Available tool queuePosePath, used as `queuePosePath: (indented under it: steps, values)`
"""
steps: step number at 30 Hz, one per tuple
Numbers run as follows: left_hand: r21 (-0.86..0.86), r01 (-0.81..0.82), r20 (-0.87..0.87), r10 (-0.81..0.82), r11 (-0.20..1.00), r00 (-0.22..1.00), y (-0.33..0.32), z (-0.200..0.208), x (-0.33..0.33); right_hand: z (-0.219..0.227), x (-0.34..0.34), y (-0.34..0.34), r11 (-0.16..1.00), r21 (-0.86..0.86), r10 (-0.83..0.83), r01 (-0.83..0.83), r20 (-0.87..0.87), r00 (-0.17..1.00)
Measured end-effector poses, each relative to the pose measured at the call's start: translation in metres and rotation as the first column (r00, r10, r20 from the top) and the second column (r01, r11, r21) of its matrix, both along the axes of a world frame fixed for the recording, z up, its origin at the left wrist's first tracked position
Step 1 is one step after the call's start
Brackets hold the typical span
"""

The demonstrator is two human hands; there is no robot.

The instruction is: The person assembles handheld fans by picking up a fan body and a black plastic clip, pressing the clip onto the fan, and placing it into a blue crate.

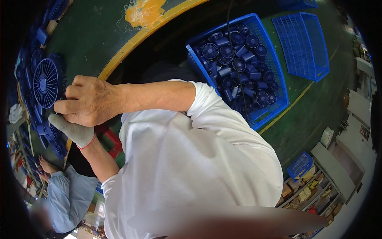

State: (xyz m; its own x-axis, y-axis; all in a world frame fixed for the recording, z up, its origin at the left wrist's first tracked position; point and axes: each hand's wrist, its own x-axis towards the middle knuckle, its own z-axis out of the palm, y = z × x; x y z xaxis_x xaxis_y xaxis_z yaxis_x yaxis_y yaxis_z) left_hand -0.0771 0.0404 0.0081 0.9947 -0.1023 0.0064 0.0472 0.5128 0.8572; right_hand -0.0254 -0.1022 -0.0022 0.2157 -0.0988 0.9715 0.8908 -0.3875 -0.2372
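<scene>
My right hand [85, 99] is bare and closed, its fingers curled, close beside a dark blue round fan [45, 83] with a radial grille. Whatever its fingertips pinch is too small or hidden to make out. Just below and touching it is my left hand [75, 130], in a pale grey glove with a red band at the wrist. Its fingers are pressed together under the right hand, and what they hold is hidden. More blue fan parts [51, 130] lie piled along the bench beside both hands.
A blue crate [280, 93] full of small dark blue fans stands at the upper right, near another blue crate [304, 47]. A dark cable [229, 24] hangs across it. At lower left a person in a light blue sleeve [59, 195] works. A red stool [113, 143] is below my arms.
</scene>
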Motion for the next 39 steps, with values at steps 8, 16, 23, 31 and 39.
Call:
queuePosePath:
  steps: [8,16,23,31,39]
  values:
    - [0.126,-0.348,-0.167,0.366,0.929,0.916,-0.008,0.004,0.004,0.005,-0.008,-0.023,0.948,0.252,0.265,-0.194,-0.288,0.92]
    - [0.293,-0.344,-0.107,0.388,0.892,0.915,-0.033,-0.008,0.008,-0.011,0.003,-0.023,0.805,0.396,0.582,-0.441,-0.67,0.461]
    - [0.182,-0.322,-0.204,0.356,0.929,0.912,-0.027,-0.041,0.002,0.012,-0.002,-0.04,0.615,0.748,0.751,-0.25,-0.652,-0.105]
    - [0.37,-0.092,-0.141,0.154,0.924,0.978,-0.064,0.025,0.014,0.013,0.003,-0.038,0.487,0.849,0.818,-0.204,-0.525,-0.236]
    - [0.299,-0.021,-0.141,0.066,0.954,0.988,-0.061,0.034,0.033,0.041,0.012,-0.035,0.753,0.599,0.648,-0.274,-0.748,0.145]
